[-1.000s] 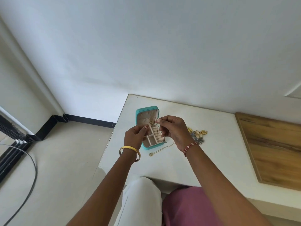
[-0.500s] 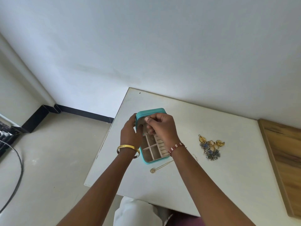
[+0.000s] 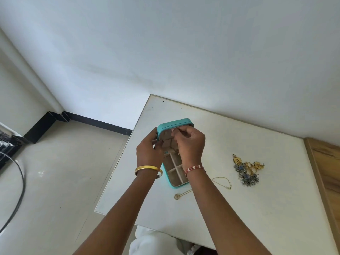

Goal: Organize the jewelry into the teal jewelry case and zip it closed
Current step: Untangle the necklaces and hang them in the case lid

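Our case point(image 3: 175, 124) stands open at the table's point(image 3: 239, 208) ten o'clock corner. Our left hand point(image 3: 147, 153) steadies the lid, fingers curled on its edge; our right hand point(image 3: 189, 144) pinches something small inside, too hidden to name. The chain point(image 3: 221, 182) at the case's four o'clock looks light, limp and tangle-prone: we'd lift it near the clasp.
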`<state>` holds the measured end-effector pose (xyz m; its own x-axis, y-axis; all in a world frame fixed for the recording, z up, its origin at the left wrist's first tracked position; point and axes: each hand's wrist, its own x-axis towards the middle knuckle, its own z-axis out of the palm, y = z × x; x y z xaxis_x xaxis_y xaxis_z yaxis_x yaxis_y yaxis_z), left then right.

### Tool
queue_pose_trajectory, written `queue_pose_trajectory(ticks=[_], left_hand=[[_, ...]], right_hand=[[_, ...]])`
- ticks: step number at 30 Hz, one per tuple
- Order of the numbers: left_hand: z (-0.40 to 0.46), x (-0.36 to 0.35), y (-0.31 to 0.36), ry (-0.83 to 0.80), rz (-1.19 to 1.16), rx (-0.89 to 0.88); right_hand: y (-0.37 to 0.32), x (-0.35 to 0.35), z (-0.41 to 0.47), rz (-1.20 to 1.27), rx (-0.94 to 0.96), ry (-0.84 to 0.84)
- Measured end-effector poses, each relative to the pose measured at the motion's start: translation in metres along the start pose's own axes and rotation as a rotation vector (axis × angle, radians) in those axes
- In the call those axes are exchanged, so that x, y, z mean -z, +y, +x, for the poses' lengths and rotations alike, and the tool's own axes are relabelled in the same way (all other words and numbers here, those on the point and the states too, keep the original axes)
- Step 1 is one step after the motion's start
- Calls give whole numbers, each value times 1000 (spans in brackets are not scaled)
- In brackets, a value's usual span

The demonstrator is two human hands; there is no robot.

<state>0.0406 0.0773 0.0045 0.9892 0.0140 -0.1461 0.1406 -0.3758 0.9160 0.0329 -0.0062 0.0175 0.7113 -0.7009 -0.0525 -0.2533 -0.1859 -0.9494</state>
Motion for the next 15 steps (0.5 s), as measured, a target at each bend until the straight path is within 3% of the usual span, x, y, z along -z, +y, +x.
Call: queue_pose_trajectory(ticks=[7,15], left_hand=[[-2,2,0,-10,-15,-4],[-5,2,-1,-12,-18,-14]], right_hand=[[2,1,8,78,-111,86],[2,8,7,-142,12,20]])
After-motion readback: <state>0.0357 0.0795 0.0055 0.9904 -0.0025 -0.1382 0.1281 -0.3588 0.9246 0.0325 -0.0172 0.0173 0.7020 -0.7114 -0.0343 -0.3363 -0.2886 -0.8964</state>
